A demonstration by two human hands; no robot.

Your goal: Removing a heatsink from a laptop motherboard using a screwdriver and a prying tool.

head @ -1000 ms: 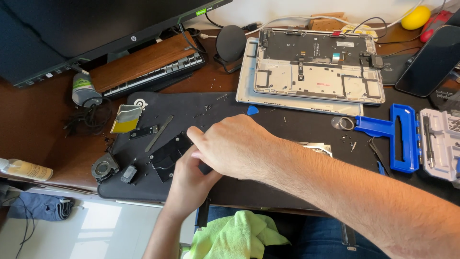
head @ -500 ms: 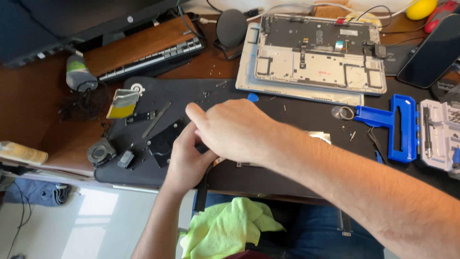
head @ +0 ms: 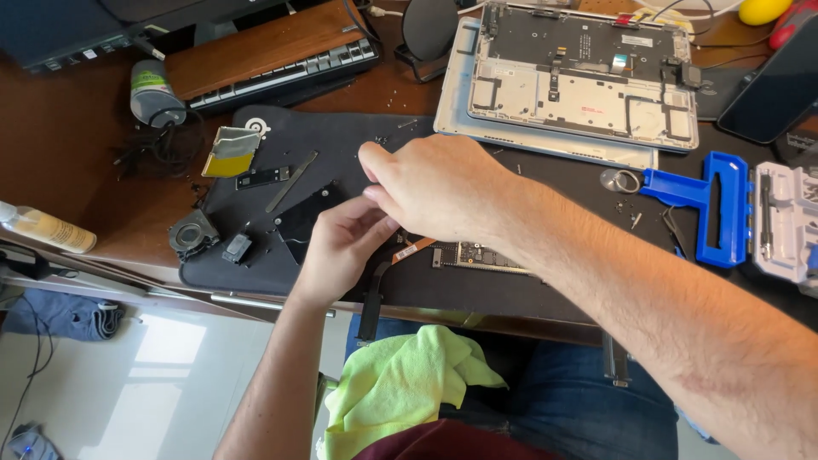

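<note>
My left hand [head: 341, 247] reaches up from the near edge, fingers curled at the left end of a dark circuit board [head: 481, 255] on the black work mat [head: 545, 290]. A black heat pipe [head: 373, 300] and an orange flex strip [head: 415, 249] stick out from under the hands. My right hand [head: 434, 183] comes in from the right and lies over the board, thumb and forefinger close together and pointing left. What they pinch is hidden. The opened laptop shell [head: 579, 81] lies at the far side of the mat.
On the mat's left lie a small fan [head: 192, 233], a black plate [head: 302, 220], a thin metal strip [head: 291, 181] and a yellow foil pouch [head: 228, 152]. A blue tool [head: 711, 204] and a grey bit case [head: 788, 226] sit right. A keyboard [head: 273, 72], a bottle [head: 43, 228] and a green cloth [head: 400, 383] are nearby.
Both hands have shifted right and slightly away from me. The circuit board, heat pipe and orange strip now show beneath them. The view has tilted down.
</note>
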